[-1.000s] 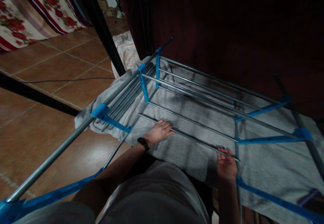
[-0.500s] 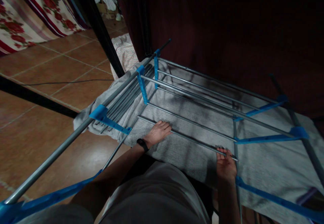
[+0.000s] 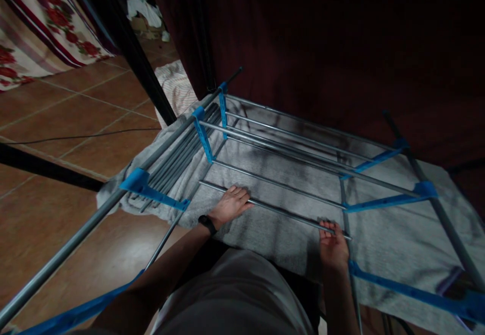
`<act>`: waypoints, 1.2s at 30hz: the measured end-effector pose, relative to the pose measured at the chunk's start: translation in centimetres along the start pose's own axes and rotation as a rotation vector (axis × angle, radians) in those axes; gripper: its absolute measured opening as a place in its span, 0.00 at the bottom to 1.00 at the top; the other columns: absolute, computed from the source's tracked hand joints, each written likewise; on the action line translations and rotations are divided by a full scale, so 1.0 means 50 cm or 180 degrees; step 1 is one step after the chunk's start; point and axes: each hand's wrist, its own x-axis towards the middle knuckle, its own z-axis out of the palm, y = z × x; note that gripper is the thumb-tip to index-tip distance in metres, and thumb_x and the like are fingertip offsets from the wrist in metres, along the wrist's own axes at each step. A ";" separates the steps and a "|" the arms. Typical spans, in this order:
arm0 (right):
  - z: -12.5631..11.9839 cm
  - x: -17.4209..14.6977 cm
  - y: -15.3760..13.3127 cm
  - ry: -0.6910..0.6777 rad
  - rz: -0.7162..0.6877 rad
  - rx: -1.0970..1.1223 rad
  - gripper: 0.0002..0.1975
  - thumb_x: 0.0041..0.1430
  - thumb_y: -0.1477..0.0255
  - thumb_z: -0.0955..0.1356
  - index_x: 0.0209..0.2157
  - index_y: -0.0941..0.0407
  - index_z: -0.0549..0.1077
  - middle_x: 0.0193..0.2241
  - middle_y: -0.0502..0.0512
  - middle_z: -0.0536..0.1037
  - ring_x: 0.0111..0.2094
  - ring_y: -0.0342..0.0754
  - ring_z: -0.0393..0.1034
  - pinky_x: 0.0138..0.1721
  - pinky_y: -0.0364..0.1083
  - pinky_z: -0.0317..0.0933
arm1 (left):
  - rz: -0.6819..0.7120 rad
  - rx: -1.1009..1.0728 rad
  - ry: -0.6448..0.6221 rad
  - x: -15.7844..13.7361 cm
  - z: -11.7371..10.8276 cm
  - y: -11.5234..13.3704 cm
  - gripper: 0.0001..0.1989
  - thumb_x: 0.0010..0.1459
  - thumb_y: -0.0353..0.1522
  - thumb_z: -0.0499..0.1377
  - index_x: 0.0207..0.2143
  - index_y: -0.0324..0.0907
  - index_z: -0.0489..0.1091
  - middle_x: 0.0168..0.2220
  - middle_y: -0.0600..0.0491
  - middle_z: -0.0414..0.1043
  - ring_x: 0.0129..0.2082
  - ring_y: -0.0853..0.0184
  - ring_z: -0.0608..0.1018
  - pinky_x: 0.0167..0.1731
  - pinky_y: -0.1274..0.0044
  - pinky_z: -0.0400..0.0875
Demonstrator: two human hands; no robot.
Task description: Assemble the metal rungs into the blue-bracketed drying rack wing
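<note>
A thin grey metal rod [image 3: 282,209] runs across in front of me, with both my hands on it. My left hand [image 3: 232,204], a black band at its wrist, grips it from above near its left part. Palm up, my right hand [image 3: 333,244] has its fingers curled round the rod close to the right end. Around the rod stands a rack frame of grey tubes [image 3: 318,160] joined by blue plastic brackets [image 3: 204,135]. Another blue bracket [image 3: 155,193] is left of my left hand, and a blue arm [image 3: 401,288] lies right of my right hand.
A grey blanket [image 3: 273,244] lies under the frame. Several loose grey rods [image 3: 178,160] rest on its left side. Black posts [image 3: 140,57] and a dark red curtain [image 3: 303,47] stand behind. A cable [image 3: 87,135] crosses the tiled floor [image 3: 49,107].
The view has shifted slightly, so the frame and hands appear a little further left. Both hands keep their hold on the rod, which stays in nearly the same place within the frame.
</note>
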 end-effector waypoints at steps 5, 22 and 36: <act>-0.005 0.006 0.006 -0.0076 -0.0140 -0.0048 0.13 0.47 0.71 0.78 0.35 0.55 0.75 0.32 0.47 0.80 0.35 0.42 0.77 0.48 0.47 0.76 | -0.0026 -0.0003 -0.0026 0.001 -0.002 0.000 0.19 0.74 0.44 0.49 0.41 0.40 0.73 0.40 0.47 0.74 0.43 0.59 0.75 0.50 0.65 0.66; -0.010 0.001 -0.007 -0.0082 0.0047 0.0070 0.11 0.46 0.77 0.72 0.35 0.54 0.79 0.32 0.50 0.82 0.37 0.45 0.78 0.46 0.47 0.76 | -0.0050 -0.0138 0.0032 0.001 0.004 0.001 0.20 0.73 0.45 0.51 0.47 0.40 0.74 0.43 0.46 0.77 0.45 0.59 0.76 0.52 0.66 0.67; -0.012 0.025 0.003 -0.0151 0.0012 -0.0006 0.10 0.46 0.76 0.74 0.34 0.54 0.78 0.31 0.48 0.81 0.34 0.44 0.78 0.47 0.48 0.75 | -0.0098 -0.0032 0.0150 0.004 0.014 0.002 0.21 0.74 0.46 0.48 0.41 0.41 0.73 0.40 0.48 0.75 0.43 0.61 0.75 0.50 0.67 0.67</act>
